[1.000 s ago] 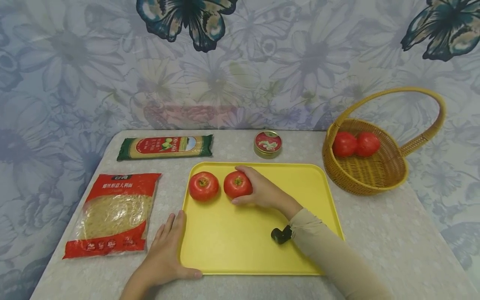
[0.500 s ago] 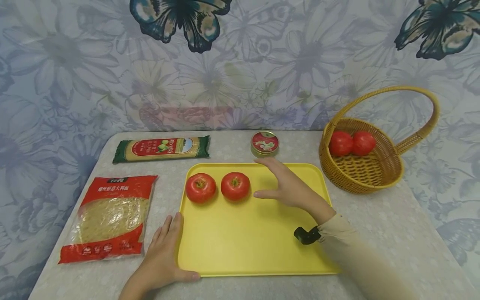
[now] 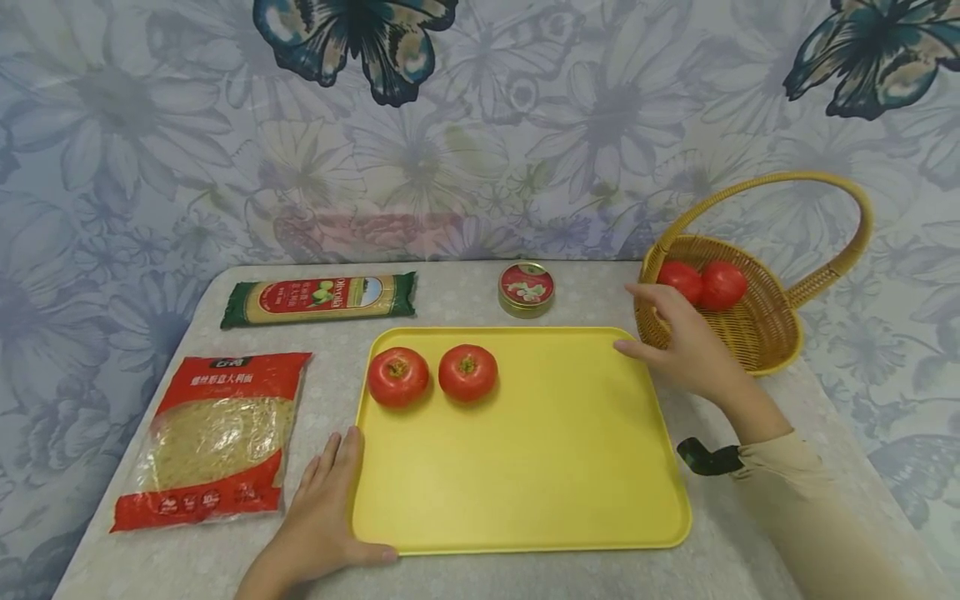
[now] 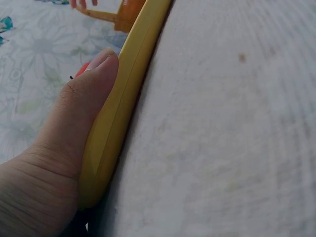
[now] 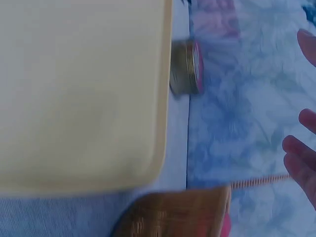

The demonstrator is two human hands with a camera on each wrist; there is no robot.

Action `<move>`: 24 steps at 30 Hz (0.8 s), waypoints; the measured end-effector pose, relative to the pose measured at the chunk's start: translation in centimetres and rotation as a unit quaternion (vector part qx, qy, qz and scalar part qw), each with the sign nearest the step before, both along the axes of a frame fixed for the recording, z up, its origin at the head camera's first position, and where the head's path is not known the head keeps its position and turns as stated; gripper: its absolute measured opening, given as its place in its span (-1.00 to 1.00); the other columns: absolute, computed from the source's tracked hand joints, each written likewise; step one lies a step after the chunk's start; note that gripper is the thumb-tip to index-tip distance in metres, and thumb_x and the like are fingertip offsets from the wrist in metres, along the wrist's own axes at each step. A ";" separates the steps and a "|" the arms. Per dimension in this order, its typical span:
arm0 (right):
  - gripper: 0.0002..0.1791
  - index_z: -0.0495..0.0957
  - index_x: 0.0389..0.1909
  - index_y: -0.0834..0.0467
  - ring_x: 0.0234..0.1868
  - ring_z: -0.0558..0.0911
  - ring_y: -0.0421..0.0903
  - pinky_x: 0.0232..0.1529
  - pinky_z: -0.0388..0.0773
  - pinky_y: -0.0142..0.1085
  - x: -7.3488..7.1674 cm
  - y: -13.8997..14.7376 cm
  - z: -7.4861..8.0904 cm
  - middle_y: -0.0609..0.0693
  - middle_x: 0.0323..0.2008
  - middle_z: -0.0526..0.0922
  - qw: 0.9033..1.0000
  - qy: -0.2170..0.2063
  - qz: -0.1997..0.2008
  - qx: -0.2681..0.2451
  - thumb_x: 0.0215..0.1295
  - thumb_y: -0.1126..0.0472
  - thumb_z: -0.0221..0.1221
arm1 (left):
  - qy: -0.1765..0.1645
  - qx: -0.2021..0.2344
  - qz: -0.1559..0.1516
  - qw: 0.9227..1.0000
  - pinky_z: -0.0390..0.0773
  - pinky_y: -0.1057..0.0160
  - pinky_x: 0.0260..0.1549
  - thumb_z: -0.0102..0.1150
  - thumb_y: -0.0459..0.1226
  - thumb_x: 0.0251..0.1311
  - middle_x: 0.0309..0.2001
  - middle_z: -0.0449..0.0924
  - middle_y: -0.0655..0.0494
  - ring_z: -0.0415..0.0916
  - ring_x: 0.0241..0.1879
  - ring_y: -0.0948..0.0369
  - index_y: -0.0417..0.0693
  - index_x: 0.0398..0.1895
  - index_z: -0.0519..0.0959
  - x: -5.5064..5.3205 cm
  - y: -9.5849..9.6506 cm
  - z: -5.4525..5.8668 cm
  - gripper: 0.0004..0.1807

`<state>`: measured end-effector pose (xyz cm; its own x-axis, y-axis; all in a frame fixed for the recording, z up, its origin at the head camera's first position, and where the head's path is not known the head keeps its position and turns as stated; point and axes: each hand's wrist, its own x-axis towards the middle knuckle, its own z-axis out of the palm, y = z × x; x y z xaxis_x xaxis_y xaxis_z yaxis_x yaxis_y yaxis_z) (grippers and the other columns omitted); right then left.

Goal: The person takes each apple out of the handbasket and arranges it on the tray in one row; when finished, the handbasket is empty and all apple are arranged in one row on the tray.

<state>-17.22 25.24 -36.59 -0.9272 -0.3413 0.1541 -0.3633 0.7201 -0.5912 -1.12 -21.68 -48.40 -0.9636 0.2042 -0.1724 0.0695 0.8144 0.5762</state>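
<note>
Two tomatoes, a left one (image 3: 398,377) and a right one (image 3: 468,372), sit side by side at the far left of a yellow tray (image 3: 517,467). My left hand (image 3: 318,508) rests against the tray's near left corner, fingers along its side; in the left wrist view the thumb (image 4: 81,98) lies along its edge. My right hand (image 3: 693,350) holds nothing, thumb and fingers spread, over the tray's far right corner beside a wicker basket (image 3: 757,342). Inside the basket are two more tomatoes, one (image 3: 722,286) fully in view, the other (image 3: 680,280) partly behind the hand.
A red-and-clear pasta bag (image 3: 213,442) lies left of the tray. Behind the tray are a long spaghetti packet (image 3: 318,300) and a small round tin (image 3: 527,289). The basket's tall handle (image 3: 855,250) arches up and to the right.
My right hand has let go of the right tomato on the tray and moved right, to the basket. My left hand has stayed at the tray's corner.
</note>
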 end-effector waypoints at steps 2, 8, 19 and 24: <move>-0.16 0.25 0.43 0.16 0.40 0.32 0.20 0.34 0.28 0.22 -0.5 1.4 0.2 0.17 0.39 0.32 1.000 0.008 -0.016 0.004 0.20 0.00 0.38 | 0.005 -0.001 0.000 1.000 -0.63 0.31 0.42 0.41 0.54 -0.62 0.61 -0.28 -0.19 -0.39 0.58 -0.22 -0.02 0.61 -0.33 0.1 0.0 -0.1 0.75; -0.17 0.23 0.43 0.22 0.37 0.30 0.27 0.27 0.30 0.26 -2.2 5.0 1.2 0.26 0.36 0.30 0.999 -0.008 -0.042 0.029 0.24 0.01 0.35 | 0.002 -0.003 0.005 1.000 -0.67 0.37 0.38 0.42 0.54 -0.65 0.61 -0.29 -0.19 -0.39 0.58 -0.22 0.00 0.61 -0.35 0.2 -0.1 -0.3 0.76; -0.10 0.13 0.49 0.22 0.38 0.22 0.35 0.30 0.20 0.34 -5.8 7.8 2.5 0.32 0.42 0.20 0.991 -0.073 -0.042 0.103 0.27 -0.04 0.31 | -0.010 -0.006 0.012 1.000 -0.69 0.42 0.36 0.43 0.53 -0.66 0.62 -0.30 -0.16 -0.41 0.59 -0.18 0.06 0.61 -0.37 0.2 0.0 -0.3 0.76; -0.16 0.19 0.44 0.29 0.33 0.28 0.32 0.32 0.21 0.28 -7.6 8.0 2.6 0.34 0.38 0.26 0.988 -0.073 -0.020 0.135 0.24 0.10 0.35 | -0.006 -0.005 0.012 1.000 -0.69 0.45 0.35 0.44 0.53 -0.67 0.61 -0.29 -0.17 -0.39 0.59 -0.18 0.06 0.61 -0.36 0.1 0.0 -0.3 0.76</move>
